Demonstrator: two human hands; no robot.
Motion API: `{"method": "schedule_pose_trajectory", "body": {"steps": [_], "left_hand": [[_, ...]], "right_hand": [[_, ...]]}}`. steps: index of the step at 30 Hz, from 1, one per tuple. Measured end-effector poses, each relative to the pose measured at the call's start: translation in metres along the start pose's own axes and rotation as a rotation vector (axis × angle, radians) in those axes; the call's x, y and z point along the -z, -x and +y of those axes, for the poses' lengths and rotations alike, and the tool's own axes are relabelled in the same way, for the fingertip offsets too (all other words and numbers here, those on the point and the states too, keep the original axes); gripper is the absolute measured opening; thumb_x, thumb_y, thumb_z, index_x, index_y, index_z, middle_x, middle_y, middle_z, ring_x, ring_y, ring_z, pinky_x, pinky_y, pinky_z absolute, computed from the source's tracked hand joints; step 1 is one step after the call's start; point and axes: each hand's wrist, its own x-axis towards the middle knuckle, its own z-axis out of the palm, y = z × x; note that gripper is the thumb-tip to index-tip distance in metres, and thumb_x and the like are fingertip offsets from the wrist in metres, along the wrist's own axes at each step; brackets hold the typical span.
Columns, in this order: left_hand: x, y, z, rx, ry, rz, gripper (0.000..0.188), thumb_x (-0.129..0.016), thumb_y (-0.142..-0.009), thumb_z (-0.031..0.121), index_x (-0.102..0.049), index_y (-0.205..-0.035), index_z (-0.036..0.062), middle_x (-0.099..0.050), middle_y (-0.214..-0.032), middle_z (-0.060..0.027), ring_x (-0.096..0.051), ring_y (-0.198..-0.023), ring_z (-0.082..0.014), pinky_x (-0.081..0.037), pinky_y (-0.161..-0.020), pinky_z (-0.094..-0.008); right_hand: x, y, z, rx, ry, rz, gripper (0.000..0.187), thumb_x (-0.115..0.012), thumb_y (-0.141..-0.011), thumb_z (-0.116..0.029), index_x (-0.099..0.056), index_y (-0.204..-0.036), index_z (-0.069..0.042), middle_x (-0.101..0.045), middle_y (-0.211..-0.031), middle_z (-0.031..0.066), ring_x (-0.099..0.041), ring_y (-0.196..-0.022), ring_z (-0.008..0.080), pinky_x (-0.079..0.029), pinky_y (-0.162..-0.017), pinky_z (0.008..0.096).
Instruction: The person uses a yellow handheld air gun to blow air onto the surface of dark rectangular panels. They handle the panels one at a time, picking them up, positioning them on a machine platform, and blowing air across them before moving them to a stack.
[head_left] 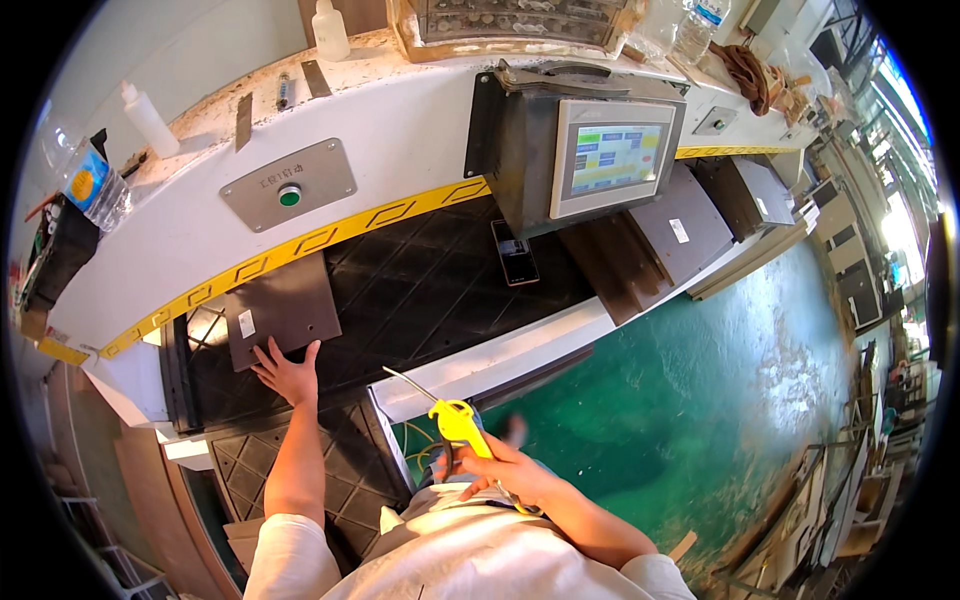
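Note:
My left hand [286, 374] rests with fingers spread on the near edge of a brown-grey panel [285, 305], which has a white label and a few small holes. The panel lies on a black ridged bed at the left, its far side under the yellow-striped edge of the machine. In front of my body, my right hand [505, 472] is wrapped round a yellow air blow gun [458, 424]. Its thin metal nozzle points up and left, over the bed's white near rail.
A touchscreen [612, 158] juts out over the bed, with a phone [516, 253] lying nearby. More labelled panels [680, 225] lie at the right. A green button [289, 196] sits on the machine front. Bottles [330, 30] and metal strips stand or lie on the top ledge.

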Motion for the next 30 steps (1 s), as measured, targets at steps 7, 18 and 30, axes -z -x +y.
{"method": "schedule_pose_trajectory", "body": {"steps": [7,18,30], "left_hand": [[0.001,0.000,0.000,0.025,-0.025,0.004,0.109,-0.076,-0.073,0.079,-0.045,-0.156,0.0157,-0.027,-0.169,-0.0188,-0.022,-0.152,-0.0573,-0.023,-0.123,-0.0644],[0.010,0.002,0.011,0.028,0.030,-0.014,0.111,-0.074,-0.072,0.081,-0.045,-0.155,0.0123,-0.028,-0.169,-0.0198,-0.020,-0.152,-0.0581,-0.022,-0.124,-0.0640],[0.021,0.007,0.018,0.104,0.192,-0.027,0.103,-0.082,-0.078,0.063,-0.044,-0.154,0.0061,-0.028,-0.167,-0.0227,-0.021,-0.154,-0.0509,-0.022,-0.124,-0.0614]], "right_hand": [[0.026,0.017,0.036,0.027,-0.305,-0.051,0.053,-0.050,-0.112,-0.029,-0.034,-0.159,-0.011,-0.057,-0.140,0.0175,-0.056,-0.136,0.0343,-0.056,-0.098,0.0441],[0.036,0.019,0.051,-0.067,-0.020,-0.138,0.056,-0.040,-0.115,-0.035,-0.028,-0.165,-0.013,-0.058,-0.141,0.0147,-0.059,-0.127,0.0237,-0.046,-0.098,0.0296],[0.023,0.018,0.021,-0.071,0.085,-0.116,0.057,-0.058,-0.106,-0.012,-0.036,-0.158,-0.004,-0.062,-0.135,0.0157,-0.060,-0.128,0.0256,-0.048,-0.106,0.0345]]}}
